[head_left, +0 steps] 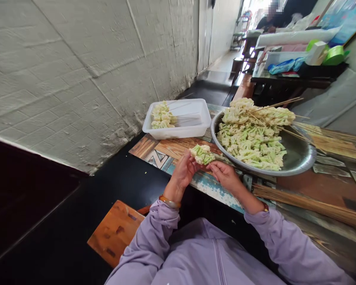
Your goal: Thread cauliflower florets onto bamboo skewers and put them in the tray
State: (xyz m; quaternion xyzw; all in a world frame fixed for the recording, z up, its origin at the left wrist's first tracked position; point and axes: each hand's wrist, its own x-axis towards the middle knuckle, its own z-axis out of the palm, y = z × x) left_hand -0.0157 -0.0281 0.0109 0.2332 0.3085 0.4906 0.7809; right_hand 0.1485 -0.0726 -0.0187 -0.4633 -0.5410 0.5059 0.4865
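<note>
My left hand (184, 170) is closed around a pale green-white piece of cauliflower (202, 154), held over the near edge of the table. My right hand (225, 176) is pinched at the lower right side of that piece; what its fingertips grip is too small to make out. Just beyond my hands, a metal basin (296, 160) holds a heap of cauliflower florets (252, 144). Skewered cauliflower (240, 109) lies on top, its thin sticks pointing right. In a white plastic tub (195, 130) to the left lie more cauliflower skewers (162, 116).
A bundle of thin wooden skewers (308, 204) lies on the patchwork wooden table (320, 182) at right. A wooden stool (115, 233) stands at lower left. The wall (91, 79) runs along the left. Behind, a second table (293, 79) carries packages; a person (268, 21) is farther back.
</note>
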